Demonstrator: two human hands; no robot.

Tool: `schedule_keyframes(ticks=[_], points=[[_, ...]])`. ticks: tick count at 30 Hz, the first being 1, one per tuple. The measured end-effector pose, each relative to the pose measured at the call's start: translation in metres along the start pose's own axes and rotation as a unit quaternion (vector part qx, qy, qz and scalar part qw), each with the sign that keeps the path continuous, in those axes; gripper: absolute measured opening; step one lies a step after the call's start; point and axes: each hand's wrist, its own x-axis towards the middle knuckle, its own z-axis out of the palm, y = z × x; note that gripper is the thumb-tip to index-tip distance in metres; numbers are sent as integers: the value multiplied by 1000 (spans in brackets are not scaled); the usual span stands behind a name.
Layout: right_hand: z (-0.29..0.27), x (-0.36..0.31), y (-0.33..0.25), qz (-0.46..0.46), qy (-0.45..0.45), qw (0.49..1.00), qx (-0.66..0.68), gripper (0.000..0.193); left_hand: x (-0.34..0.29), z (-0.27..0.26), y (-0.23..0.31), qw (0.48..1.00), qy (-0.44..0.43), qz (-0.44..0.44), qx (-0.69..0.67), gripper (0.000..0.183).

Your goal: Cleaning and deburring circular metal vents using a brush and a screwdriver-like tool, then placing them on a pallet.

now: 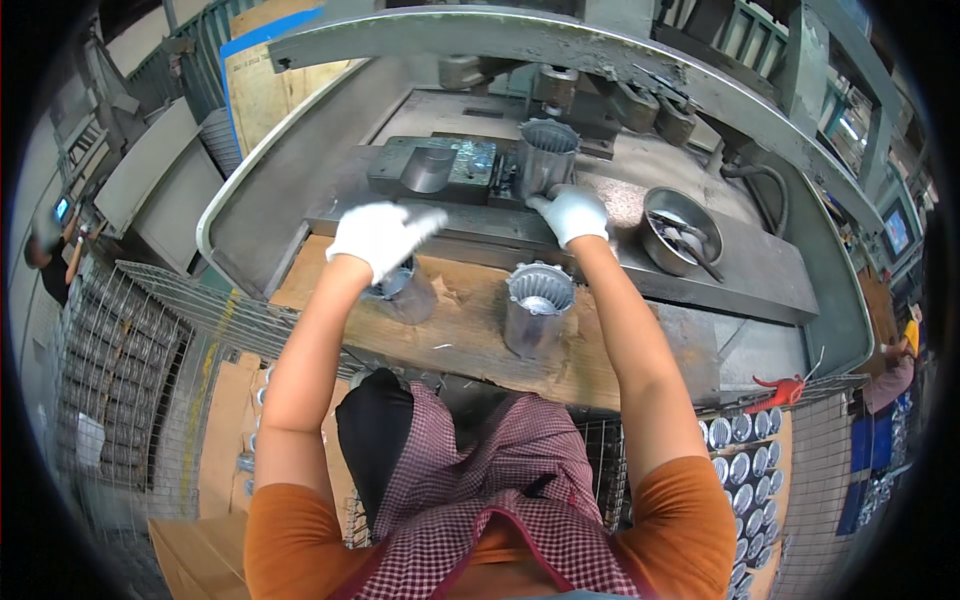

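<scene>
My left hand (382, 238), in a white glove, hovers over the wooden board with its fingers stretched to the right, slightly blurred. Just below it a grey metal cylinder (408, 298) stands on the board, its top partly hidden by the hand. My right hand (574, 214), also white-gloved, has its fingers curled at the base of a finned metal cylinder (549, 152) standing upright in the machine. Another finned metal cylinder (534, 318), open at the top, stands on the board between my forearms.
Left of the machine's cylinder sits a metal block (432, 168) with a curved recess. A metal bowl (682, 232) holding tools stands at right. The wooden board (470, 352) runs along the front. A red-handled air gun (776, 393) hangs at right, above several round parts (742, 470).
</scene>
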Motion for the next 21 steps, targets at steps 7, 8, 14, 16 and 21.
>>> schedule_keyframes(ticks=[7,8,14,16,21], points=[[5,-14,13,-8,49,998,30,42,-7,72,-18,997,50,-8,-55,46],[3,-22,16,-19,72,995,69,42,-7,80,-33,997,53,-13,-53,46],[-31,-144,98,12,233,963,134,31,-20,86,-63,561,135,-93,-811,30],[-43,-182,141,75,262,951,148,26,0,86,-60,557,178,5,-811,28],[-63,-254,230,202,275,939,52,30,65,64,-13,764,328,48,-554,41]])
